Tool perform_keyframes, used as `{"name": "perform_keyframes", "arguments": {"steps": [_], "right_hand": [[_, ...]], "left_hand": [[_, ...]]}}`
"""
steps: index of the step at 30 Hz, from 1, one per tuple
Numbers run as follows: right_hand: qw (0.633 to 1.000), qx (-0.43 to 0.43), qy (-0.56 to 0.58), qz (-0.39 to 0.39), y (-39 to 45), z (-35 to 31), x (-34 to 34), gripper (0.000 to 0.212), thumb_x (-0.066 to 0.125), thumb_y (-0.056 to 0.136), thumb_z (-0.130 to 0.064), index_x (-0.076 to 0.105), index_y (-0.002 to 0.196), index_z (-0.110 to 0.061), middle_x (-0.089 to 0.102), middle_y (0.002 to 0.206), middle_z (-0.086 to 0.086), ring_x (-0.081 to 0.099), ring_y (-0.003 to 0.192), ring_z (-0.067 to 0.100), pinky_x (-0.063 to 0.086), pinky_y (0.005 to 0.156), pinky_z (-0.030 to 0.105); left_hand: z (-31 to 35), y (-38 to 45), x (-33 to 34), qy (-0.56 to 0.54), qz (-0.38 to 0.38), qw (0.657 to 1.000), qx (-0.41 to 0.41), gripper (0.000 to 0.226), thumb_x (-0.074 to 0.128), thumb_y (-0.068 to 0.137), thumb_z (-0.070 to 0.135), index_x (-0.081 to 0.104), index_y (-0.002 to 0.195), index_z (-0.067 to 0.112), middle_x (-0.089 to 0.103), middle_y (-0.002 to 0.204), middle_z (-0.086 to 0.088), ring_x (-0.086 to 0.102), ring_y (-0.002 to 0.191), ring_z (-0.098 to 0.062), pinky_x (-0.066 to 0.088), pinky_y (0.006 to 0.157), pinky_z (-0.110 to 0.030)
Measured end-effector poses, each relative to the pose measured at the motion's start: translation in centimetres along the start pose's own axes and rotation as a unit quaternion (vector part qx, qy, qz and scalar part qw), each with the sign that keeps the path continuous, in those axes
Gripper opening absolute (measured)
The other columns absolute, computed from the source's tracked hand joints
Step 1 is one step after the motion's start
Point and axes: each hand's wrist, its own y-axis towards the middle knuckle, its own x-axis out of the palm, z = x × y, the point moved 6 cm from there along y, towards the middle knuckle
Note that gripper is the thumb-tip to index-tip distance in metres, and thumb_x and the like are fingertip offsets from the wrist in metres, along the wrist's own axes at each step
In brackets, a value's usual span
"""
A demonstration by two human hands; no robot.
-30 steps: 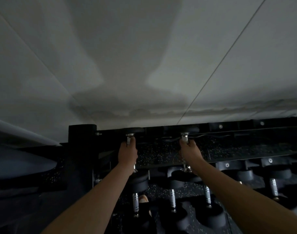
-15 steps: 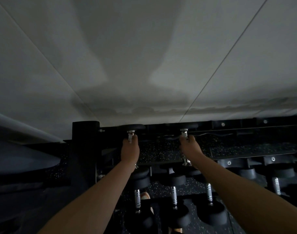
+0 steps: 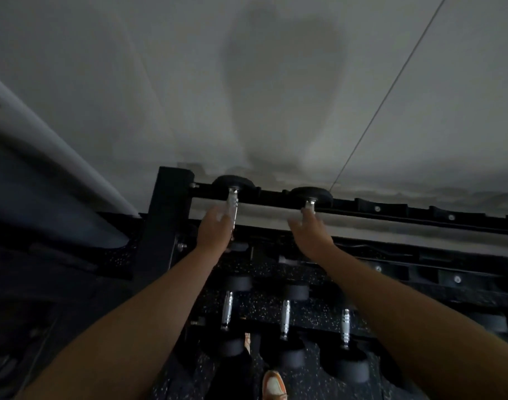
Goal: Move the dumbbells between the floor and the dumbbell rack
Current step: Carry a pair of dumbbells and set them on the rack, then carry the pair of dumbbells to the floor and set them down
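Observation:
Two black dumbbells with chrome handles lie on the top tier of the black dumbbell rack (image 3: 166, 215). The left dumbbell (image 3: 232, 197) shows its far head and most of its handle. On the right dumbbell (image 3: 310, 196) only the far head and a short bit of handle show. My left hand (image 3: 215, 230) hovers just left of the left handle, fingers spread and blurred. My right hand (image 3: 310, 236) is below the right handle with fingers apart, covering the near part of that dumbbell. Neither hand grips anything.
The lower tier holds three more dumbbells (image 3: 284, 317) side by side. A white wall (image 3: 276, 96) rises right behind the rack. Speckled black rubber flooring (image 3: 313, 382) lies below, where my orange-and-white shoe (image 3: 273, 383) shows. Empty saddles run along the top rail (image 3: 420, 212) to the right.
Both hands were closed around the two top-tier dumbbell handles; now the fingers have come off them and are spread. The dumbbells stay on the rack.

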Motion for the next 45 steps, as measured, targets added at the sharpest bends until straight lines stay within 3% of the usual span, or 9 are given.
{"name": "perform_keyframes", "arguments": {"steps": [3, 8, 12, 20, 24, 28, 33, 37, 45], "right_hand": [[0.998, -0.056, -0.027, -0.012, -2.8, -1.5, 1.0, 0.065, 0.044, 0.094, -0.053, 0.029, 0.149, -0.021, 0.02, 0.159, 0.014, 0.032, 0.139, 0.034, 0.03, 0.109, 0.041], [0.989, -0.127, -0.051, -0.045, -7.5, -4.5, 5.1, 0.06, 0.048, 0.093, -0.049, 0.037, 0.144, -0.018, 0.041, 0.147, 0.015, 0.04, 0.132, 0.033, 0.031, 0.106, 0.04], [0.972, -0.207, -0.054, -0.097, -11.6, -7.9, 10.4, 0.051, 0.054, 0.093, -0.043, 0.052, 0.133, -0.012, 0.057, 0.131, 0.017, 0.051, 0.123, 0.033, 0.038, 0.105, 0.038], [0.924, -0.283, -0.125, -0.224, -22.2, -13.3, 25.3, 0.064, 0.049, 0.094, -0.05, 0.036, 0.146, -0.015, 0.039, 0.149, 0.012, 0.038, 0.135, 0.028, 0.032, 0.107, 0.035], [0.896, -0.308, -0.166, -0.272, -28.3, -13.7, 33.1, 0.063, 0.048, 0.095, -0.048, 0.035, 0.146, -0.013, 0.038, 0.15, 0.012, 0.034, 0.137, 0.027, 0.03, 0.107, 0.033], [0.879, -0.296, -0.203, -0.313, -32.7, -13.0, 40.2, 0.062, 0.044, 0.096, -0.052, 0.033, 0.147, -0.019, 0.035, 0.151, 0.008, 0.034, 0.137, 0.029, 0.036, 0.108, 0.043], [0.886, -0.253, -0.211, -0.325, -35.1, -10.8, 48.1, 0.061, 0.048, 0.095, -0.049, 0.035, 0.146, -0.018, 0.039, 0.15, 0.009, 0.037, 0.135, 0.03, 0.036, 0.108, 0.045], [0.886, -0.225, -0.224, -0.337, -34.6, -6.3, 54.1, 0.059, 0.049, 0.096, -0.044, 0.037, 0.144, -0.013, 0.043, 0.146, 0.013, 0.038, 0.134, 0.031, 0.035, 0.109, 0.043], [0.87, -0.204, -0.257, -0.368, -27.9, -0.1, 70.4, 0.055, 0.054, 0.094, -0.04, 0.044, 0.14, -0.011, 0.05, 0.14, 0.016, 0.044, 0.128, 0.032, 0.036, 0.104, 0.037]], "left_hand": [[-1.1, -3.3, -2.9, -0.007, 0.049, 0.999, 0.001, 0.039, 0.049, 0.093, 0.027, 0.057, 0.128, 0.015, 0.06, 0.128, -0.004, 0.055, 0.117, -0.024, 0.038, 0.086, -0.028], [-5.5, -9.8, -8.5, -0.03, 0.106, 0.994, -0.015, 0.045, 0.051, 0.096, 0.031, 0.048, 0.138, 0.015, 0.053, 0.139, -0.008, 0.051, 0.125, -0.024, 0.035, 0.095, -0.026], [-11.0, -14.1, -14.4, -0.036, 0.152, 0.986, -0.062, 0.048, 0.052, 0.095, 0.035, 0.047, 0.139, 0.017, 0.051, 0.141, -0.008, 0.05, 0.125, -0.022, 0.034, 0.094, -0.026], [-25.1, -25.8, -27.5, 0.016, 0.244, 0.959, -0.141, 0.053, 0.052, 0.094, 0.046, 0.046, 0.14, 0.02, 0.052, 0.14, -0.006, 0.049, 0.127, -0.026, 0.037, 0.097, -0.032], [-34.1, -33.2, -32.9, 0.026, 0.268, 0.943, -0.195, 0.051, 0.055, 0.094, 0.041, 0.05, 0.137, 0.014, 0.062, 0.126, -0.007, 0.055, 0.12, -0.03, 0.043, 0.098, -0.034], [-42.5, -38.7, -36.0, 0.029, 0.255, 0.929, -0.266, 0.044, 0.058, 0.093, 0.035, 0.055, 0.129, 0.01, 0.061, 0.13, -0.018, 0.055, 0.12, -0.033, 0.043, 0.101, -0.043], [-49.2, -40.9, -37.8, 0.08, 0.209, 0.928, -0.296, 0.034, 0.056, 0.091, 0.037, 0.06, 0.119, 0.018, 0.063, 0.122, -0.014, 0.057, 0.113, -0.034, 0.046, 0.093, -0.04], [-54.0, -37.8, -37.1, 0.118, 0.159, 0.934, -0.297, 0.027, 0.051, 0.091, 0.035, 0.063, 0.107, 0.017, 0.066, 0.111, -0.013, 0.06, 0.103, -0.034, 0.05, 0.087, -0.044], [-67.9, -26.5, -34.7, 0.158, 0.106, 0.927, -0.322, 0.029, 0.049, 0.092, 0.026, 0.062, 0.114, 0.014, 0.064, 0.117, -0.015, 0.059, 0.107, -0.035, 0.046, 0.086, -0.037]]}}
